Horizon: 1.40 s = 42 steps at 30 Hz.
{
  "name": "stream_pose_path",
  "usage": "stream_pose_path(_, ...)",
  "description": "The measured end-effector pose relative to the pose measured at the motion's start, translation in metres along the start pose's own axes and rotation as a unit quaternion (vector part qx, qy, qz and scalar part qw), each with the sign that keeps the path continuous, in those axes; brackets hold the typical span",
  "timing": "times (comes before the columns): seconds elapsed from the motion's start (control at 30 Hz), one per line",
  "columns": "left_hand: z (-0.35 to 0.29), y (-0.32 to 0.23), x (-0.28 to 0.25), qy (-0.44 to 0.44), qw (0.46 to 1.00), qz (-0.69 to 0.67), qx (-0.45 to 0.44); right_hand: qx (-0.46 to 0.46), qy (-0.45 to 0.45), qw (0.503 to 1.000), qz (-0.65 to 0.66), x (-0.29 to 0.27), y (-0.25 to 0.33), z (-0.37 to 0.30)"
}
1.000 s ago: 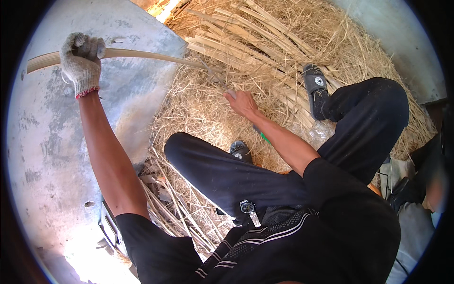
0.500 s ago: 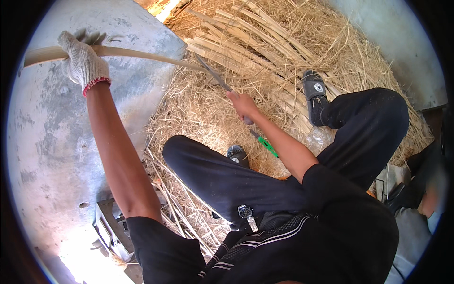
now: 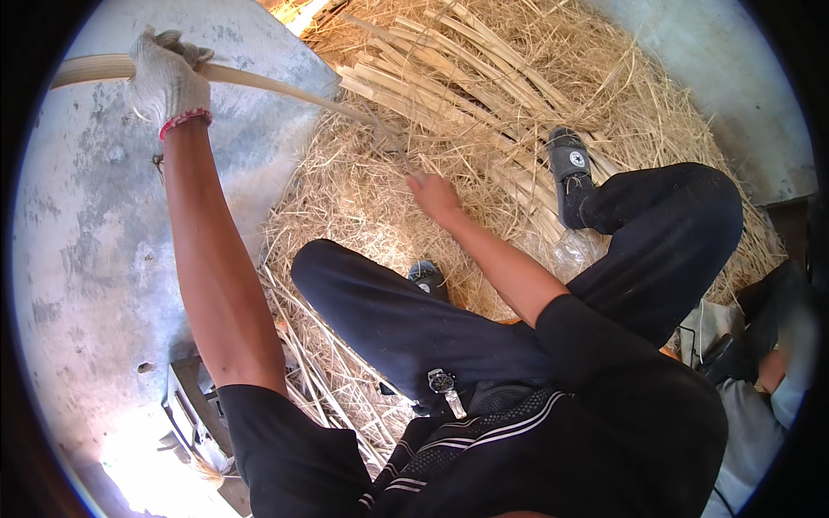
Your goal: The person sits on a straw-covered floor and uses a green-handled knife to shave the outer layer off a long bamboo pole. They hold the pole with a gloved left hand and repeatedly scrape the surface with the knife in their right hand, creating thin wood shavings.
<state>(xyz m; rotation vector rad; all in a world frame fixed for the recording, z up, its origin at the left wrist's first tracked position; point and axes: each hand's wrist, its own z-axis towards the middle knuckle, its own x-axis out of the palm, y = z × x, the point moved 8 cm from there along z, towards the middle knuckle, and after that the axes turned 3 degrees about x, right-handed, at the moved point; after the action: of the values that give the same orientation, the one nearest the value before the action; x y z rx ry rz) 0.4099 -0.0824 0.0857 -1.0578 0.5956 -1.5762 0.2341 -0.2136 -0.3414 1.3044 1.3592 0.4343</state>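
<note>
Far left, my left hand (image 3: 169, 85), in a white knitted glove with a red cuff, is closed around a long, pale bamboo strip (image 3: 268, 84). The strip runs on both sides of the glove, and its thin end reaches right over the straw. My bare right hand (image 3: 436, 197) is closed on a knife (image 3: 397, 148) near that thin end. The blade is smeared by motion, so I cannot tell whether it touches the strip. The knife's handle is mostly hidden in my fist.
Several split bamboo strips (image 3: 458, 73) lie on the straw-like shavings (image 3: 345, 198) ahead. A grey slab (image 3: 95, 216) is at the left, with a metal-framed object (image 3: 197, 413) at its near end. My bent legs frame the work area. Another person's grey clothing (image 3: 749, 432) shows at lower right.
My left hand has moved up and slightly right with the bamboo strip. My right hand has shifted a little left, and the knife blade has become blurred. A green-handled tool near my forearm is out of sight.
</note>
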Motion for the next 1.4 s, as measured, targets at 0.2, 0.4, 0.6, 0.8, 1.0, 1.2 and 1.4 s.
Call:
stream_pose_path(0.2,-0.014,-0.005,0.020,0.016,1.000,0.013,0.013,-0.002,-0.023,1.000,-0.017,0.000,-0.026,0.022)
stream_pose_path(0.4,-0.022,-0.005,0.036,0.052,0.999,0.012,-0.005,0.163,0.115,0.970,0.137,-0.010,-0.037,0.018)
stream_pose_path(0.6,-0.028,-0.012,0.042,0.044,0.999,0.020,0.020,-0.012,-0.087,0.995,-0.046,-0.018,-0.009,-0.004)
stream_pose_path(0.8,-0.024,-0.009,0.033,0.065,0.998,-0.002,-0.007,0.121,0.088,0.971,0.187,0.040,-0.072,0.036)
stream_pose_path(1.0,-0.024,-0.004,0.027,0.051,0.998,-0.001,-0.026,0.181,0.245,0.865,0.398,0.018,-0.058,0.025)
stream_pose_path(1.2,-0.010,-0.004,0.007,0.026,0.999,-0.027,0.005,-0.076,-0.051,0.987,0.132,-0.047,0.078,-0.004)
stream_pose_path(1.4,-0.019,-0.013,0.006,0.002,1.000,-0.015,0.006,0.010,-0.085,0.996,-0.005,-0.020,0.013,-0.003)
